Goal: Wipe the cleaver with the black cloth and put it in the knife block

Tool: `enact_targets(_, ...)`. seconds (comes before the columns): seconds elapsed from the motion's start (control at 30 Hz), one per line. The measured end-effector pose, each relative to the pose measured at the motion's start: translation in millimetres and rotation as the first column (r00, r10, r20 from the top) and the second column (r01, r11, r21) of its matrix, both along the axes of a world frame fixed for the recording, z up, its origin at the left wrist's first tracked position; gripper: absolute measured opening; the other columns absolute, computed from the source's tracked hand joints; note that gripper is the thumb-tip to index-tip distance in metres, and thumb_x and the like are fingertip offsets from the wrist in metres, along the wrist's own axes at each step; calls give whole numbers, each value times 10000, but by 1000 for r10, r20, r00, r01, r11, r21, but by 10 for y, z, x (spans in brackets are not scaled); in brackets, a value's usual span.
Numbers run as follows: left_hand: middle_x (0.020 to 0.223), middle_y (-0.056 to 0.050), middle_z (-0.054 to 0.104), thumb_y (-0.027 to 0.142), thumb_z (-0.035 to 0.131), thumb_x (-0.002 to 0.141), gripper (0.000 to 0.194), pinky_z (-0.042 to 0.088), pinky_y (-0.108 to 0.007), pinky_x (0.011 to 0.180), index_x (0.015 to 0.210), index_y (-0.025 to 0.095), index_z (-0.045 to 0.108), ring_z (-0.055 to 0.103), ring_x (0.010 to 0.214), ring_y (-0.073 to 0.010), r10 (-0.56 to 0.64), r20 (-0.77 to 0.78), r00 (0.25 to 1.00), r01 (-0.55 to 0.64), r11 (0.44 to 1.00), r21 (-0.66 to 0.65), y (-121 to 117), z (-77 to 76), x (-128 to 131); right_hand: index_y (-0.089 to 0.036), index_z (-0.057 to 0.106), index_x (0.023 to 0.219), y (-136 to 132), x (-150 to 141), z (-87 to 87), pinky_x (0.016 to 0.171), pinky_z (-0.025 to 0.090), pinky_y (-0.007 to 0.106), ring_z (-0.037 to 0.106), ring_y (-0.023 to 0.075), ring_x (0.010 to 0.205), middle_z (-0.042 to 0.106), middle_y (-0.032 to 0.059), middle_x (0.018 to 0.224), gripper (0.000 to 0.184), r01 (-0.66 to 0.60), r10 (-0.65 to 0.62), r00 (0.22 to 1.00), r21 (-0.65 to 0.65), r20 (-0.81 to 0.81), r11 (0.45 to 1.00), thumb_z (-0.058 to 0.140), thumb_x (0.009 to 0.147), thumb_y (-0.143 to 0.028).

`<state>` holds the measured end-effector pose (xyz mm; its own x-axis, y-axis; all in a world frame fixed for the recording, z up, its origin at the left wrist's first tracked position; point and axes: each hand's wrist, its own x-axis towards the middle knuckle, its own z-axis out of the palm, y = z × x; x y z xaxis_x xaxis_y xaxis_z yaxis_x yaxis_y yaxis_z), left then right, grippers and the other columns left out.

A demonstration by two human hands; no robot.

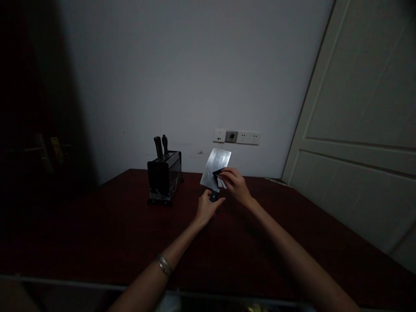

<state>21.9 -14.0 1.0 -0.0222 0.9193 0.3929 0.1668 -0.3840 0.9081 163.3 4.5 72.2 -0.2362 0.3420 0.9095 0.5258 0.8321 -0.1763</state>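
Cleaver: a silver, broad-bladed cleaver [212,168], held at the centre of the frame, its blade tilted with the far end toward the upper right.
Left hand: the left hand [206,208] is closed around the short black handle [213,196] of the cleaver and hides much of it; the thumb points to the right.
Right hand: the right hand [234,184] pinches a small black-and-white piece [222,182], seemingly soft, against the lower right part of the blade — fingers and piece cover that edge.
Bracelet: a shiny metal bracelet [163,264] on the left wrist, bottom centre-left.
Knife block: a black, box-shaped knife block [164,175], left of centre, well apart from both hands; two black knife handles [158,147] rise from its top.
Tabletop: a dark red, smooth tabletop [130,234] spans the lower frame; both forearms cross above it.
Wall: a pale grey wall [182,78] fills the upper middle, with small dark marks between block and blade.
Socket row: a row of white and grey socket plates [248,138], just above and to the right of the blade.
Right side: a pale panelled door [354,130], beside the table.
Left side: deep shadow — a metal door handle [57,149] shows faintly, the rest too dark to tell.
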Motion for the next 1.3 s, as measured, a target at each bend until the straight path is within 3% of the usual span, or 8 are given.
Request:
enact_targets(0.07,572,41,512,403,664,687,298,306,-170,403,710,174,474,478,431,-78,9,21,1000,-10,998,66,-20,6,9,-223,647,967,13,30,-93,900,430,422,515,220,1059,593,98,1050,183,-36,36,986,1,166,999,496,863,-222)
enact_targets(0.17,534,49,496,391,525,801,221,306,-173,401,757,182,466,461,402,-81,-89,63,994,85,995,60,-47,-18,25,-222,640,1014,4,75,-149,916,434,430,499,215,1098,572,103,1089,210,-40,35,973,18,227,999,484,874,-223)
enact_targets(0.27,519,69,480,373,462,835,182,295,-173,368,821,194,434,427,340,-75,-158,71,985,156,987,33,-57,-61,47,-212,642,1037,-39,90,-125,917,439,432,501,217,1096,570,108,1099,220,-42,35,962,18,270,999,502,868,-233)
enact_targets(0.43,550,71,477,373,457,831,189,309,-168,359,817,193,403,423,334,-66,-146,64,987,142,988,67,-49,-78,53,-199,643,1045,-82,130,-55,893,462,421,491,223,1116,564,119,1123,235,-110,108,888,-20,447,994,498,860,-188)
enact_targets(0.67,545,61,488,340,467,821,160,312,-177,404,810,188,421,443,373,-77,-109,-16,994,110,987,113,-86,-44,32,-188,672,958,-100,215,26,889,460,388,501,228,1101,568,113,1087,205,-93,91,843,-23,530,995,511,836,-150)
enact_targets(0.87,564,35,513,284,504,798,123,340,-199,493,778,185,434,498,477,-107,-34,-103,994,51,984,168,-89,-60,37,-182,672,873,-80,110,-61,806,450,346,531,206,981,594,101,1007,144,-13,-13,858,47,514,999,540,824,-151)
enact_targets(1.03,557,46,505,308,502,795,147,339,-189,455,769,189,420,481,430,-92,-79,-33,996,83,984,155,-65,-88,52,-174,664,864,-76,23,-71,757,417,351,526,206,920,606,100,963,110,64,-101,872,92,479,994,565,818,-158)
enact_targets(1.3,541,72,493,375,497,794,206,279,-167,344,795,200,389,419,323,-70,-148,75,986,140,986,95,-45,-95,49,-182,656,885,-148,131,95,783,411,340,517,195,941,590,90,1002,126,-17,-1,822,25,570,1000,538,843,-191)
